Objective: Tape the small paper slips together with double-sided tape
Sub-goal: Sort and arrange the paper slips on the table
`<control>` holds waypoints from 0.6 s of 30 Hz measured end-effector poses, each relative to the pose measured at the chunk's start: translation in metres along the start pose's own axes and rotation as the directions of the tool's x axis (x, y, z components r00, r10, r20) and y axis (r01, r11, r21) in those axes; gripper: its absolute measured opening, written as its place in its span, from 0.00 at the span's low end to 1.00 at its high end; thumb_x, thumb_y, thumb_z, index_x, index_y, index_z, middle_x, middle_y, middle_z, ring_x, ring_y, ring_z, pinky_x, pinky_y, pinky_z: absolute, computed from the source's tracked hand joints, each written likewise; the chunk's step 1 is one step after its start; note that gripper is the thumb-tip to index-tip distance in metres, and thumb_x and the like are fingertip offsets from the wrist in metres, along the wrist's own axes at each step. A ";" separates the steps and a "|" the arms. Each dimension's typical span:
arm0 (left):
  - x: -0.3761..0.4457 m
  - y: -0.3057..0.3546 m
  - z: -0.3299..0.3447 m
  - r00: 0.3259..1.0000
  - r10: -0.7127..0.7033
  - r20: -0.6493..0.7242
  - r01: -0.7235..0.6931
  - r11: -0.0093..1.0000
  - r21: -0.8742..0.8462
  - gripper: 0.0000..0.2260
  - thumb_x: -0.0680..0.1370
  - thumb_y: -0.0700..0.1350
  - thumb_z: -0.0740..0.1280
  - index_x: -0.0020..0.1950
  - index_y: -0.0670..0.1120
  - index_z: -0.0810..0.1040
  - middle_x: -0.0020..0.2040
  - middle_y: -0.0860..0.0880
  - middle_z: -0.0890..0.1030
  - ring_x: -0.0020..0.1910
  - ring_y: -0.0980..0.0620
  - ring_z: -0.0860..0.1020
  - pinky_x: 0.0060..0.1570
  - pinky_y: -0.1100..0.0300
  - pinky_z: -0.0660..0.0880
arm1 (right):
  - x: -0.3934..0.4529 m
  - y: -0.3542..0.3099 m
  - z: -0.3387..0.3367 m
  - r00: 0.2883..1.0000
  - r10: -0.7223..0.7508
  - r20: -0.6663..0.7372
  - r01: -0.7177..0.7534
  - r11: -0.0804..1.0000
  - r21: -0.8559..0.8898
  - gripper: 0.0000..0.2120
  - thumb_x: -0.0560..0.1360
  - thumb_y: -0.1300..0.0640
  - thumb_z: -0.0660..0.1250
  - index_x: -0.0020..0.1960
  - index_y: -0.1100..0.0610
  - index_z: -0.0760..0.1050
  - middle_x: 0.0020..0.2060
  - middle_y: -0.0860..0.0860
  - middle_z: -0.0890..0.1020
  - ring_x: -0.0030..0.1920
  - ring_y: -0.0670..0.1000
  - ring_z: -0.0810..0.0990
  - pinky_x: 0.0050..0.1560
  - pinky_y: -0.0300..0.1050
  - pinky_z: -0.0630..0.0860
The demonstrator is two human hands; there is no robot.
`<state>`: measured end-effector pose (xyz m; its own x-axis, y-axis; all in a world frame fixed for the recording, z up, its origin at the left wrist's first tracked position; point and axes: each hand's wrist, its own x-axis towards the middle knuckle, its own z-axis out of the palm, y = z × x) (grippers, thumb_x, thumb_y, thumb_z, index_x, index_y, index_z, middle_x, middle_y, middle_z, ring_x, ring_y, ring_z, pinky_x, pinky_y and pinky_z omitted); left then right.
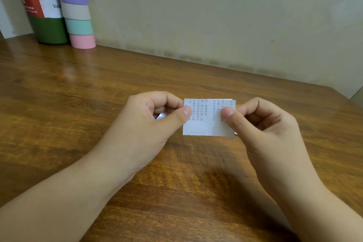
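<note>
Small white paper slips (206, 122) with faint printed text are held just above the wooden table, stacked so a second edge shows at the top right corner. My left hand (151, 122) pinches the left edge between thumb and fingers. My right hand (263, 124) pinches the right edge the same way. A small shiny white scrap (161, 115) peeks out under my left hand's fingers; I cannot tell whether it is tape. No tape roll is in view.
A green bottle (43, 6) with a red and white label stands at the back left. Beside it rises a stack of pastel cups (78, 12). The wooden table (78, 88) runs to a beige wall behind; its right edge shows at the far right.
</note>
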<state>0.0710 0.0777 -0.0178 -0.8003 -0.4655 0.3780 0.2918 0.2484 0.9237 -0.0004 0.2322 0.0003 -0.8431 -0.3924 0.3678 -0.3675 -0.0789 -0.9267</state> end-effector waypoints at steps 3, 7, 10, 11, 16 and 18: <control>0.001 -0.002 0.000 1.000 0.003 0.002 -0.003 1.000 -0.009 0.02 0.66 0.49 0.70 0.37 0.53 0.82 0.31 0.57 0.80 0.33 0.62 0.74 0.37 0.71 0.69 | 0.000 -0.001 0.000 1.000 0.005 -0.005 -0.005 1.000 0.000 0.10 0.66 0.53 0.72 0.30 0.55 0.74 0.24 0.44 0.75 0.27 0.40 0.69 0.27 0.29 0.64; 0.001 -0.003 0.001 1.000 0.004 -0.006 -0.004 1.000 -0.009 0.03 0.66 0.49 0.70 0.38 0.53 0.82 0.33 0.55 0.80 0.36 0.59 0.75 0.42 0.64 0.69 | 0.000 -0.001 0.000 1.000 0.006 -0.001 -0.006 1.000 0.003 0.10 0.64 0.51 0.71 0.30 0.55 0.74 0.24 0.44 0.75 0.27 0.40 0.70 0.27 0.29 0.65; 0.001 -0.003 0.000 1.000 0.007 -0.003 -0.007 1.000 -0.001 0.03 0.66 0.49 0.70 0.38 0.53 0.82 0.33 0.54 0.80 0.36 0.58 0.75 0.43 0.64 0.70 | 0.000 0.000 0.000 1.000 -0.002 -0.001 0.002 1.000 -0.009 0.10 0.68 0.56 0.72 0.31 0.56 0.74 0.24 0.43 0.75 0.26 0.39 0.69 0.27 0.28 0.64; 0.001 -0.003 0.000 1.000 0.010 -0.002 -0.010 1.000 0.003 0.03 0.66 0.49 0.70 0.38 0.53 0.81 0.33 0.54 0.80 0.36 0.59 0.75 0.42 0.66 0.70 | 0.000 0.000 0.000 1.000 -0.004 -0.004 0.004 1.000 -0.007 0.10 0.68 0.56 0.72 0.31 0.56 0.74 0.24 0.43 0.75 0.26 0.39 0.69 0.27 0.28 0.64; 0.001 -0.002 -0.002 1.000 0.022 0.000 -0.022 1.000 0.005 0.03 0.67 0.49 0.70 0.37 0.52 0.81 0.30 0.57 0.78 0.32 0.62 0.72 0.36 0.71 0.67 | 0.002 0.000 -0.001 1.000 0.003 -0.016 -0.003 0.999 0.044 0.08 0.61 0.50 0.71 0.29 0.53 0.77 0.27 0.45 0.79 0.30 0.42 0.74 0.32 0.31 0.70; 0.001 -0.002 -0.002 1.000 0.020 -0.003 -0.020 1.000 0.005 0.03 0.67 0.49 0.70 0.37 0.52 0.81 0.30 0.57 0.78 0.32 0.62 0.73 0.36 0.70 0.67 | 0.002 0.000 -0.001 1.000 0.008 -0.012 -0.008 0.998 0.056 0.07 0.62 0.51 0.72 0.29 0.52 0.78 0.28 0.46 0.80 0.31 0.42 0.75 0.33 0.32 0.71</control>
<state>0.0705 0.0752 -0.0195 -0.7928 -0.4632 0.3962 0.3047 0.2618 0.9158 -0.0029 0.2325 0.0008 -0.8508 -0.3819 0.3609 -0.3387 -0.1267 -0.9323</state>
